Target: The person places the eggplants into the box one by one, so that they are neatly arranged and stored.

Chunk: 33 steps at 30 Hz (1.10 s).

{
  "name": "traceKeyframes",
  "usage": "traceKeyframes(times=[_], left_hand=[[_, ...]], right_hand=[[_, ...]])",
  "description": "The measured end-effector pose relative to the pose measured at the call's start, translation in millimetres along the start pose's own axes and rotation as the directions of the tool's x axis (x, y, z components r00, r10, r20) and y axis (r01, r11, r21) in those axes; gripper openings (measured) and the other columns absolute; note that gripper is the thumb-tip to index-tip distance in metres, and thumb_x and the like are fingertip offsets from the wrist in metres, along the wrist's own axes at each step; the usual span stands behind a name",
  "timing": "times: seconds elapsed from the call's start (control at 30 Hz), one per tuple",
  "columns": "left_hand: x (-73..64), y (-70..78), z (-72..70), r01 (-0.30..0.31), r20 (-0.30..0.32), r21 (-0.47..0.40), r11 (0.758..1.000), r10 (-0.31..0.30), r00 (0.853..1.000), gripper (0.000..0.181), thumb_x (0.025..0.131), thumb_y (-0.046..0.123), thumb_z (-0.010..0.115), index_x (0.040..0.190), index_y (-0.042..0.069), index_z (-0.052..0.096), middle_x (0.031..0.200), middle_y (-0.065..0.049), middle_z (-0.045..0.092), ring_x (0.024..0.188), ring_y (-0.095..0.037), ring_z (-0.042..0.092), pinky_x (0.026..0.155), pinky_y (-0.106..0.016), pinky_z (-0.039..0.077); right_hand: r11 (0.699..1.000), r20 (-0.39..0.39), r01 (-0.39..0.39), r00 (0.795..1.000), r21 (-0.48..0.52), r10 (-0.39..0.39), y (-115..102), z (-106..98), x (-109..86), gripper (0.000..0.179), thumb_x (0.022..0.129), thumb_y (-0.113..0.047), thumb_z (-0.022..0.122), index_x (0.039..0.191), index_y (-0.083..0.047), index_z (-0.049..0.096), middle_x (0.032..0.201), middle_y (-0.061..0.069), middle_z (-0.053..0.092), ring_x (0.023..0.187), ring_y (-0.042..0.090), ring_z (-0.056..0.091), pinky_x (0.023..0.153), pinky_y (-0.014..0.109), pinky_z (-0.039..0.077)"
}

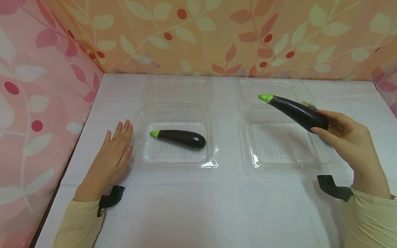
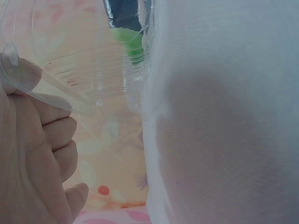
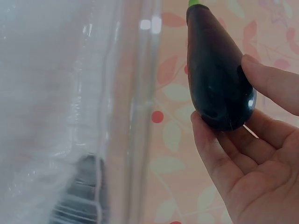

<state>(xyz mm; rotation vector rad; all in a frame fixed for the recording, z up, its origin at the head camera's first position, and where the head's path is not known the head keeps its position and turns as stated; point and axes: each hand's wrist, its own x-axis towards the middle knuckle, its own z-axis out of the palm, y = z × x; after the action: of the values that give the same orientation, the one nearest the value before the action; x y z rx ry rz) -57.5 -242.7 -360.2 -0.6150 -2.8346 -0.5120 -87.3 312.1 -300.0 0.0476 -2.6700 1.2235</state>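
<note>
My right hand [image 1: 350,137] holds a dark purple eggplant [image 1: 297,112] by its thick end, thumb on one side and fingers on the other. Its green stem end points left, above the right clear plastic container [image 1: 257,160]. A second eggplant [image 1: 181,138] lies in the left clear container [image 1: 214,162], green tip to the left. Fingers extended, my left hand [image 1: 110,162] is at that container's left side; in the left wrist view the clear rim [image 2: 70,100] overlaps its fingertips. Behind the held eggplant, a green-tipped dark shape [image 1: 308,105] is mostly hidden.
Both containers have their clear lids folded back, the left lid [image 1: 176,91] and the right lid [image 1: 248,91], toward the patterned backdrop [image 1: 198,38]. White cloth [image 1: 198,206] covers the table. A pink patterned side cloth [image 1: 31,103] borders the left.
</note>
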Motion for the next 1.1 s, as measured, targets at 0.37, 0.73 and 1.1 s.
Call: traceKeyframes(times=[0.37,0.73,1.1], left_hand=[[0.7,0.9,-0.8,0.007,0.004,-0.003,1.0,-0.007,1.0,0.056,0.099,0.017,0.041,0.147,-0.005,0.023,0.152,-0.02,0.022,0.143,-0.03,0.012,0.112,-0.053,0.006],[-0.5,1.0,-1.3,0.01,0.001,-0.008,1.0,-0.01,1.0,0.055,0.099,0.018,0.041,0.146,-0.005,0.024,0.152,-0.02,0.022,0.143,-0.029,0.011,0.112,-0.054,0.007],[-0.7,-0.2,-0.9,0.001,-0.001,-0.022,1.0,-0.001,1.0,0.054,0.102,0.022,0.037,0.146,-0.006,0.024,0.152,-0.021,0.022,0.143,-0.029,0.011,0.112,-0.054,0.005]], right_hand=[[1.0,0.015,0.027,1.0,0.011,-0.027,-5.4,3.8,-2.0,0.049,0.081,0.003,0.071,0.127,-0.009,0.061,0.093,-0.031,0.057,0.078,-0.017,0.058,0.068,0.0,0.039],[0.998,0.04,0.043,0.998,-0.051,-0.041,-11.3,5.3,-4.7,0.051,0.081,-0.002,0.073,0.13,-0.008,0.058,0.101,-0.031,0.052,0.081,-0.019,0.054,0.07,0.001,0.037],[0.996,0.064,0.055,0.997,-0.072,-0.051,-17.5,8.0,-9.1,0.051,0.081,-0.007,0.074,0.13,-0.01,0.058,0.106,-0.029,0.052,0.086,-0.02,0.053,0.073,0.001,0.035]])
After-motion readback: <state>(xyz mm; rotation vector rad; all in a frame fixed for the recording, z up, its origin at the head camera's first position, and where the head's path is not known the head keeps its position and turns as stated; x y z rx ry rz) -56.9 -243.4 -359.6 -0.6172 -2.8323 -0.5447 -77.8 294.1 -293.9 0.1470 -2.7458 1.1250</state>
